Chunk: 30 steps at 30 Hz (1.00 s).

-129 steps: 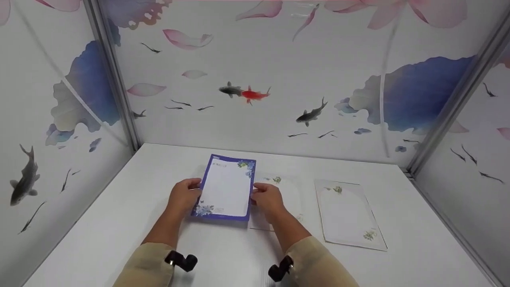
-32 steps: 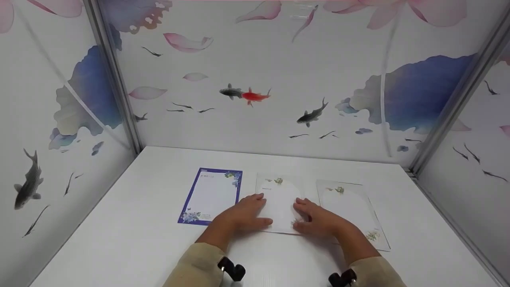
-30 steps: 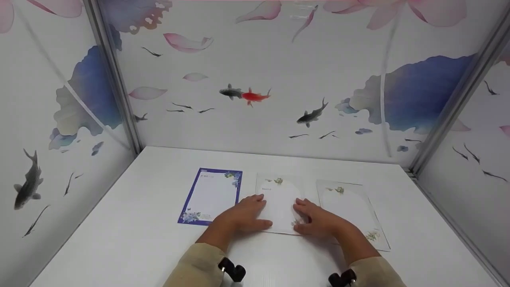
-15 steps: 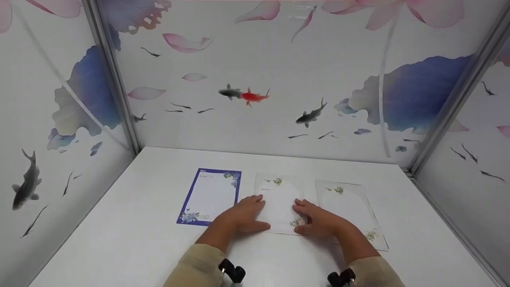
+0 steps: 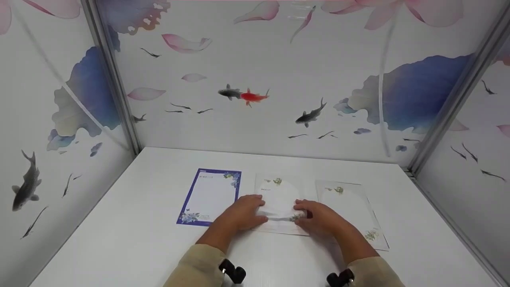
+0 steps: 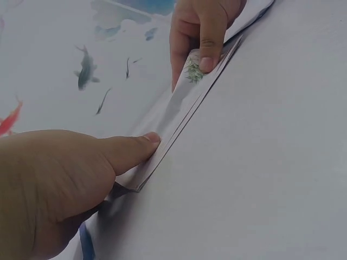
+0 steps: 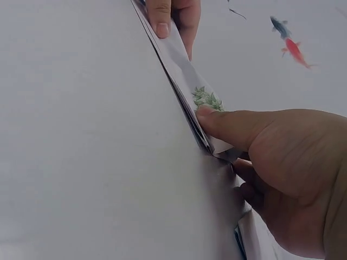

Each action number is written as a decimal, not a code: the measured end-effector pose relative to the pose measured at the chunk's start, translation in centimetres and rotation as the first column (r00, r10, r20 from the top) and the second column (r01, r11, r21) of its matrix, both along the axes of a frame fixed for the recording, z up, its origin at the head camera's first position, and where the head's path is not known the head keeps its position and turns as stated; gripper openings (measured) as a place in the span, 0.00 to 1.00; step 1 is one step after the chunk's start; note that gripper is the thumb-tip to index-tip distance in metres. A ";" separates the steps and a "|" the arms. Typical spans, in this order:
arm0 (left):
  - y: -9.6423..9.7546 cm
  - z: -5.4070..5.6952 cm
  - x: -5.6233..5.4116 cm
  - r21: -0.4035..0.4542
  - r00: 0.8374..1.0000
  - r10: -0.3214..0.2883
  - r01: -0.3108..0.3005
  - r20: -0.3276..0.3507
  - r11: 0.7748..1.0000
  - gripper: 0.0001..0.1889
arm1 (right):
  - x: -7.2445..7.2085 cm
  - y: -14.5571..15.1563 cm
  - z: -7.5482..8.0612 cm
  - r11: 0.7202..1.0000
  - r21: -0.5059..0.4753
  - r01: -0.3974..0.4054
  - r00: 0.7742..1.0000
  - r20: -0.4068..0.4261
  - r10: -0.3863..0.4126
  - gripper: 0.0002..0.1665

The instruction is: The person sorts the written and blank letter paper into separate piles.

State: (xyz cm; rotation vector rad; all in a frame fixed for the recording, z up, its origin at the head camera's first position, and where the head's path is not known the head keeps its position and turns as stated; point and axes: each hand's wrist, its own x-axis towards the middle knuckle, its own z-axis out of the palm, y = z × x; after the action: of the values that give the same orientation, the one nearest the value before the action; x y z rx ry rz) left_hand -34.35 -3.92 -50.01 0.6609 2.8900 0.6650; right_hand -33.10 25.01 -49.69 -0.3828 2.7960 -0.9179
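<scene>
Paper stack [image 7: 180, 66], layered edge clearest in wrist views

Bare left hand [image 5: 243, 213]: pinching, thumb [image 6: 130, 151] extended uppermost | bare right hand [image 5: 320, 215]: pinching, fingers [image 7: 250, 194] curled below thumb | bare forearms [image 5: 217, 238]: angled inward, emerging from beige cloth sleeves [image 5: 196, 266]

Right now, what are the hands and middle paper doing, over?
Left hand and right hand: gripping the middle paper by opposite sides. Middle paper: bowed near its front edge. Nothing seen blocking.
</scene>
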 end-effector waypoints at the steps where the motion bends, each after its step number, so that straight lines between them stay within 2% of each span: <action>1: 0.0 0.0 -0.1 0.009 1.000 0.008 -0.008 -0.015 1.000 0.30 | 0.0 -0.1 0.0 1.000 -0.002 0.015 1.000 -0.016 -0.015 0.27; 3: 0.1 -0.1 -0.2 0.018 0.998 0.025 -0.024 -0.050 1.000 0.29 | 0.0 -0.3 0.1 0.999 -0.002 0.049 0.998 -0.042 -0.049 0.24; 6: 0.2 -0.2 -0.4 0.029 0.996 0.054 -0.052 -0.069 0.998 0.27 | 0.1 -0.5 0.2 0.995 -0.002 0.099 0.993 -0.068 -0.099 0.22; 16: 0.5 0.2 -0.1 0.077 0.994 0.110 -0.109 -0.011 0.991 0.28 | 0.4 -1.0 0.9 0.988 -0.005 0.155 0.986 -0.058 -0.155 0.14; 20: 0.7 0.3 0.0 0.132 0.986 0.166 -0.168 0.024 0.977 0.26 | 0.2 -1.1 0.9 0.978 -0.034 0.204 0.977 -0.051 -0.205 0.16; 22: 0.9 0.3 0.0 0.200 0.973 0.220 -0.228 0.062 0.953 0.25 | 0.1 -1.3 0.8 0.965 -0.075 0.252 0.966 -0.039 -0.256 0.20; 24: 1.1 0.3 -0.2 0.286 0.954 0.282 -0.301 0.105 0.910 0.25 | 0.0 -1.5 0.8 0.940 -0.141 0.309 0.949 -0.010 -0.314 0.25; 27: 1.4 0.2 -0.4 0.414 0.919 0.360 -0.393 0.159 0.821 0.25 | 0.1 -1.7 0.9 0.875 -0.270 0.401 0.915 0.076 -0.396 0.32; 30: 1.4 0.2 -0.5 0.494 0.890 0.400 -0.454 0.218 0.742 0.24 | 0.1 -1.8 1.1 0.809 -0.362 0.463 0.885 0.148 -0.440 0.34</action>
State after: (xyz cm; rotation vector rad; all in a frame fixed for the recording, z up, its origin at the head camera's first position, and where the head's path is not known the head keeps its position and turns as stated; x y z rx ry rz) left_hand -34.83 -2.53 -49.82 -0.0364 2.7664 1.5524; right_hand -33.03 23.17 -48.64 0.2885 2.6818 -1.5676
